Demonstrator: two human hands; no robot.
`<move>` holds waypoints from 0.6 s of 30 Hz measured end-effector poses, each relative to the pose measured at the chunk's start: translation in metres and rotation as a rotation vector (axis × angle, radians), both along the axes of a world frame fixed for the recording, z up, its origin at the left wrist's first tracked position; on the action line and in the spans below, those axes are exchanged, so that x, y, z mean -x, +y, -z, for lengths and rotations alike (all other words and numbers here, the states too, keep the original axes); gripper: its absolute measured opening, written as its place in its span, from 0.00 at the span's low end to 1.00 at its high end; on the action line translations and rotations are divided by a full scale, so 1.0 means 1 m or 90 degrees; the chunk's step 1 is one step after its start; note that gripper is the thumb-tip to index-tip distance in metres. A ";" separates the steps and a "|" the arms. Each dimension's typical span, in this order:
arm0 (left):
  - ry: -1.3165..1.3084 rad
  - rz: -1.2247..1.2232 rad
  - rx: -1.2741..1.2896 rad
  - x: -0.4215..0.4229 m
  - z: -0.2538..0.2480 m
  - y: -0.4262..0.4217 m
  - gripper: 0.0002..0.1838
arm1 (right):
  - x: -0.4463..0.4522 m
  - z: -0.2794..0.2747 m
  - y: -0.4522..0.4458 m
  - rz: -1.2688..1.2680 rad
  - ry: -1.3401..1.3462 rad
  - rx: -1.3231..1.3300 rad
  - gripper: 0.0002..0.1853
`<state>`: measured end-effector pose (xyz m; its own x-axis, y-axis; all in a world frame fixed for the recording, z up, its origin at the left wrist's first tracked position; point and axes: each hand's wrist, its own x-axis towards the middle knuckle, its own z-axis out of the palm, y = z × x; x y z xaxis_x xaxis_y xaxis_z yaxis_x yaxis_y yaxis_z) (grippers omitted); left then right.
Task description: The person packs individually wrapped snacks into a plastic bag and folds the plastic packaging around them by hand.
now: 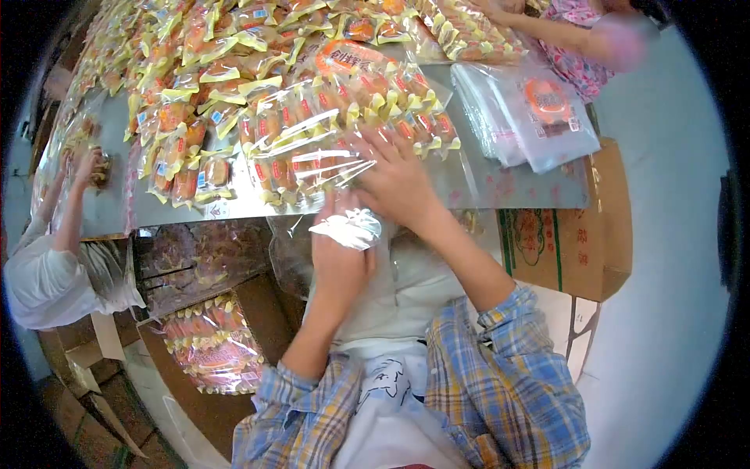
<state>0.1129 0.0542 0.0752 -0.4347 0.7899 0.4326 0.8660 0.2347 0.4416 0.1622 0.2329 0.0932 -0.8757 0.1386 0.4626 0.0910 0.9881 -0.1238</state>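
In the head view, a large clear plastic bag point(316, 144) lies at the table's near edge, packed with rows of small wrapped cakes point(269, 125). My right hand point(397, 184) rests on the bag's near right part, fingers stretched out over the film and somewhat blurred. Just left of it and lower, my left hand point(342, 262) is at the bag's near end. Shiny crumpled film covers its knuckles, and glare hides most of its fingers, so its grip cannot be made out. Loose film hangs below the table edge around both hands.
A big heap of wrapped cakes point(223, 47) spreads across the metal table point(258, 205). Flat printed bags point(547, 117) lie at right, above a cardboard box point(613, 219). Below left, an open carton point(207, 406) holds a filled bag. Co-workers stand left point(55, 273) and upper right point(578, 35).
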 end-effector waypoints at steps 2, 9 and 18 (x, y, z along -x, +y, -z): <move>0.065 -0.053 -0.034 0.019 0.006 0.016 0.30 | 0.012 0.006 0.004 -0.036 0.018 -0.031 0.32; 0.161 -0.172 0.029 0.061 -0.008 0.030 0.29 | 0.021 0.021 0.007 -0.011 0.064 -0.012 0.34; 0.223 -0.175 0.074 0.078 0.001 0.029 0.28 | 0.017 0.014 0.012 -0.033 0.041 0.026 0.32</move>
<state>0.0350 0.0836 0.0741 -0.4776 0.7179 0.5065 0.8574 0.5067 0.0902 0.1451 0.2445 0.0793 -0.8504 0.1142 0.5137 0.0308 0.9853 -0.1681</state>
